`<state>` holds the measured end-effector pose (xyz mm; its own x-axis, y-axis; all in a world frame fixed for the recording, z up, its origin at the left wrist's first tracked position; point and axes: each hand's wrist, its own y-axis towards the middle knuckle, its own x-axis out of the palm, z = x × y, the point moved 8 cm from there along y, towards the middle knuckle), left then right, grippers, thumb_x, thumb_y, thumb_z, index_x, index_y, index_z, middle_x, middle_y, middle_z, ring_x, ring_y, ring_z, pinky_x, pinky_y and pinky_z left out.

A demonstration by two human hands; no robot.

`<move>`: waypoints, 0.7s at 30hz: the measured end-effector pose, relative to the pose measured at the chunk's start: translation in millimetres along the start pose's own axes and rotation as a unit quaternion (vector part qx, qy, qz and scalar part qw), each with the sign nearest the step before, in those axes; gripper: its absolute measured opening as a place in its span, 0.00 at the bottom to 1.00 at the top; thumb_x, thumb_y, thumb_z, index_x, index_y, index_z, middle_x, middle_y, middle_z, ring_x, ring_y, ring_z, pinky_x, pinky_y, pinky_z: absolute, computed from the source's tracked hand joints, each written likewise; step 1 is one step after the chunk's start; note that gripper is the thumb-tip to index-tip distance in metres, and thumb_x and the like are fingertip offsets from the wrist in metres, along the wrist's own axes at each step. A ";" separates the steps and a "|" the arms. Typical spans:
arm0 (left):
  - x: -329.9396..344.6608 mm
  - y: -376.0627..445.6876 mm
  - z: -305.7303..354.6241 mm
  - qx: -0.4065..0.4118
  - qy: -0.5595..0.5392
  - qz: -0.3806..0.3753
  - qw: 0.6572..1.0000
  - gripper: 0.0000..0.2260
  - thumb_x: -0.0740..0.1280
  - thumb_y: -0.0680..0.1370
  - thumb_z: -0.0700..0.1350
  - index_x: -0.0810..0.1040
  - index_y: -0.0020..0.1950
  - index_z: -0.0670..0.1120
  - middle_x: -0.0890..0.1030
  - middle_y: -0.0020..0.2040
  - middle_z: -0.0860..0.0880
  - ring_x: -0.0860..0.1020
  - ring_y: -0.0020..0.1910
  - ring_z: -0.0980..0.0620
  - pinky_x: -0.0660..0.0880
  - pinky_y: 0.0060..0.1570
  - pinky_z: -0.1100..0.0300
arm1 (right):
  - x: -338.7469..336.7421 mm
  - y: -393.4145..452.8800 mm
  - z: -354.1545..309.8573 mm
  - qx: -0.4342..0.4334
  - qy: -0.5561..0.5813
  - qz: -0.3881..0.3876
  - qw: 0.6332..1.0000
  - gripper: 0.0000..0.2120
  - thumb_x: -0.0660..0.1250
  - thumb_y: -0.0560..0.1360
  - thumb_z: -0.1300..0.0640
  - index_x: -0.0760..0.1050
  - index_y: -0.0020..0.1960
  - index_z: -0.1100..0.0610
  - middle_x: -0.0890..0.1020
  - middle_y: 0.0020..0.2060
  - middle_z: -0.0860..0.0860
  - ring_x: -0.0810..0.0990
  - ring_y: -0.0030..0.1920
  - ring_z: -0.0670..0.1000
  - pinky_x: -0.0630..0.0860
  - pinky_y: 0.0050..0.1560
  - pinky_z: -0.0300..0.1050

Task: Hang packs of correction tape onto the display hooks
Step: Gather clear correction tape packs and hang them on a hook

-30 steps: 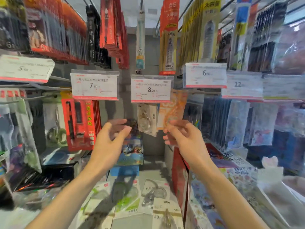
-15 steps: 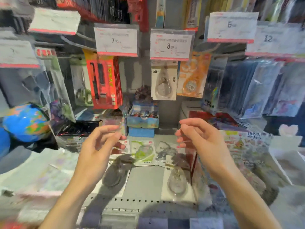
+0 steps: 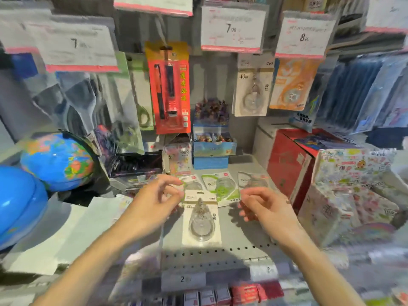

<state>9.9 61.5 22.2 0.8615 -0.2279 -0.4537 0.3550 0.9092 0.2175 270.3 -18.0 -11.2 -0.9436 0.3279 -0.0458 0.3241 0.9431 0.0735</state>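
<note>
Both hands lower than second ago, down from hooks to shelf. Left hand [image 3: 154,202] and right hand [image 3: 262,206] loosely curled, grasping nothing, flanking clear pack [image 3: 201,219] flat on grey shelf [image 3: 238,235]. Means next pickup, likely. Green pack [image 3: 220,187] lies farther back. Hung pack [image 3: 252,87] up right; hook itself blurred. Globe [image 3: 58,161] far left; shelf crowded.

bare grey shelf [image 3: 238,235] between both hands, red box [image 3: 289,164] blocking right, globe [image 3: 58,160] crowding left
</note>
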 end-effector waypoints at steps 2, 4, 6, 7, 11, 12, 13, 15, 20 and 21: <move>7.4 9.4 -5.7 0.002 0.066 -0.043 0.997 0.08 0.71 0.80 0.44 0.77 0.57 0.54 0.84 0.45 0.53 0.84 0.42 0.41 0.80 0.47 0.50 | 14.5 3.0 14.5 0.024 -0.042 -0.010 0.999 0.02 0.69 0.81 0.65 0.80 0.53 0.62 0.83 0.33 0.52 0.84 0.31 0.46 0.80 0.33 0.37; 19.7 16.8 -7.9 0.013 0.134 -0.086 0.987 0.10 0.72 0.80 0.47 0.76 0.59 0.53 0.83 0.49 0.55 0.83 0.39 0.52 0.77 0.42 0.62 | 26.8 9.2 27.1 0.040 -0.109 -0.020 0.993 0.01 0.70 0.81 0.62 0.80 0.52 0.59 0.82 0.37 0.55 0.85 0.34 0.48 0.83 0.38 0.43; 32.1 23.0 -7.0 0.036 0.217 -0.122 0.968 0.14 0.72 0.79 0.50 0.76 0.63 0.53 0.82 0.54 0.55 0.77 0.39 0.60 0.71 0.40 0.69 | 36.8 18.1 38.1 0.056 -0.171 -0.029 0.983 0.02 0.71 0.80 0.59 0.80 0.52 0.57 0.83 0.39 0.55 0.84 0.39 0.52 0.83 0.48 0.54; 38.4 25.2 -7.7 0.045 0.253 -0.140 0.956 0.15 0.71 0.79 0.51 0.75 0.65 0.53 0.82 0.54 0.54 0.76 0.41 0.60 0.70 0.41 0.67 | 40.8 22.8 42.9 0.066 -0.185 -0.032 0.980 0.03 0.72 0.79 0.59 0.80 0.53 0.57 0.83 0.39 0.55 0.82 0.40 0.54 0.81 0.49 0.57; 58.8 29.3 -19.1 0.033 0.315 -0.191 0.929 0.17 0.69 0.79 0.50 0.74 0.67 0.51 0.80 0.49 0.52 0.75 0.45 0.51 0.67 0.42 0.57 | 50.6 37.5 61.8 0.125 -0.123 -0.041 0.984 0.09 0.72 0.78 0.63 0.76 0.57 0.60 0.77 0.30 0.51 0.75 0.26 0.49 0.74 0.31 0.44; 60.8 30.1 -23.5 0.020 0.314 -0.191 0.930 0.17 0.69 0.79 0.50 0.74 0.67 0.52 0.79 0.50 0.53 0.75 0.45 0.51 0.67 0.43 0.57 | 52.2 39.7 63.9 0.132 -0.120 -0.048 0.983 0.10 0.72 0.78 0.64 0.76 0.58 0.60 0.76 0.29 0.50 0.74 0.23 0.47 0.72 0.27 0.40; 61.5 31.0 -27.1 0.009 0.309 -0.186 0.933 0.17 0.69 0.79 0.51 0.74 0.68 0.53 0.77 0.50 0.55 0.75 0.45 0.52 0.67 0.44 0.58 | 53.8 40.8 65.2 0.136 -0.119 -0.055 0.982 0.11 0.73 0.78 0.64 0.75 0.58 0.60 0.74 0.29 0.49 0.73 0.22 0.46 0.70 0.25 0.38; 62.4 31.5 -32.4 -0.002 0.287 -0.170 0.943 0.17 0.68 0.78 0.51 0.73 0.67 0.57 0.76 0.48 0.61 0.75 0.42 0.58 0.68 0.41 0.64 | 57.2 42.1 65.1 0.137 -0.115 -0.069 0.981 0.15 0.74 0.77 0.63 0.75 0.60 0.59 0.75 0.31 0.48 0.73 0.25 0.46 0.71 0.29 0.39; 61.6 27.6 -39.1 -0.019 0.216 -0.145 0.965 0.19 0.70 0.77 0.48 0.73 0.67 0.59 0.79 0.53 0.63 0.75 0.46 0.68 0.68 0.44 0.73 | 61.9 41.7 60.2 0.103 -0.085 -0.093 0.987 0.13 0.76 0.74 0.65 0.79 0.53 0.53 0.81 0.31 0.43 0.79 0.34 0.43 0.74 0.38 0.35; 59.6 27.1 -40.0 -0.025 0.195 -0.136 0.971 0.19 0.71 0.76 0.48 0.73 0.66 0.59 0.79 0.54 0.63 0.75 0.47 0.67 0.69 0.46 0.72 | 63.4 39.4 59.4 0.102 -0.063 -0.103 0.987 0.12 0.76 0.74 0.66 0.82 0.53 0.55 0.82 0.31 0.44 0.79 0.34 0.44 0.77 0.40 0.37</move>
<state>56.4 86.6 -33.5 0.5316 -0.3217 -0.7835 0.5242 0.8516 0.0060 227.2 43.2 -70.3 -0.9794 0.1194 -0.1630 0.1444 0.9779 -0.1513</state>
